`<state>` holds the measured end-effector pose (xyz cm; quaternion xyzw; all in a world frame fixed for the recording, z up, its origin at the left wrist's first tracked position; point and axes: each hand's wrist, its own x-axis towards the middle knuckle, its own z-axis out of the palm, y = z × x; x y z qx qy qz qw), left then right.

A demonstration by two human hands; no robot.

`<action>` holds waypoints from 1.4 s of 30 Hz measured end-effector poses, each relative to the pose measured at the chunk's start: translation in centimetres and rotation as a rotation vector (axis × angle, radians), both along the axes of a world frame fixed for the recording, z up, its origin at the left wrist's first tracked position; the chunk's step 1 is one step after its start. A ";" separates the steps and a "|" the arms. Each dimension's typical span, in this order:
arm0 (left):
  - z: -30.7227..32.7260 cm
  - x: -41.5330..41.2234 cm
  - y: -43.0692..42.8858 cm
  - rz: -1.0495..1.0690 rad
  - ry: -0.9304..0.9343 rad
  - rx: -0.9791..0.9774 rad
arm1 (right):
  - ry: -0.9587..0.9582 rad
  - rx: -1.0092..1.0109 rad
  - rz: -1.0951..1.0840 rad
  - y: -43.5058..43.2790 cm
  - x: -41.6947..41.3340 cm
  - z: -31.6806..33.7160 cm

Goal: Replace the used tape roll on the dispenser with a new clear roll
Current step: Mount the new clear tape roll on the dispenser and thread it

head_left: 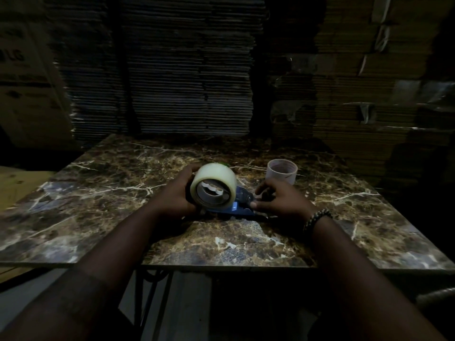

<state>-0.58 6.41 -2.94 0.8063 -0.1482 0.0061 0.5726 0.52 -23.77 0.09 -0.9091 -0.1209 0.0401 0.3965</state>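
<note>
Marble-patterned table (103,193) is used as the work surface. At centre, the new clear roll (213,185) is gripped by the left hand (176,193), fingers curled around its far side, and appears seated on the blue dispenser (242,208). To its right, the dispenser's handle end is pinned down by the right hand (280,199), fingers closed over it. Farther right, the used core (282,172) stands apart. The roll is best pressed squarely onto the hub while the frame is kept flat.
</note>
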 end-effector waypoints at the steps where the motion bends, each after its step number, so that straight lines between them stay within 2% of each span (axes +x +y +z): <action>1: 0.0 0.0 -0.1 0.000 0.005 -0.013 | 0.001 -0.002 0.022 0.0 -0.2 0.1; 4: 0.3 -0.2 -0.2 0.005 0.003 -0.001 | 0.005 -0.051 0.092 0.0 -0.6 0.3; 9: 0.5 -0.5 -0.5 0.023 0.027 -0.050 | -0.051 -0.122 0.092 0.4 -0.7 0.0; 17: 0.9 -0.8 -0.9 0.105 0.025 0.011 | -0.063 -0.080 0.033 1.0 0.2 0.0; 25: 1.0 -1.1 -1.3 0.078 0.089 -0.029 | -0.175 -0.058 -0.138 1.7 1.6 -0.6; 28: 1.0 -1.1 -1.2 0.062 0.108 -0.019 | -0.244 -0.146 -0.202 2.1 2.2 -1.1; 31: 1.0 -1.1 -1.0 0.060 0.108 0.018 | -0.314 -0.250 -0.155 2.3 2.4 -1.4; 42: 1.8 -2.1 -1.4 0.050 0.119 0.058 | -0.382 -0.364 0.013 2.3 1.9 -1.3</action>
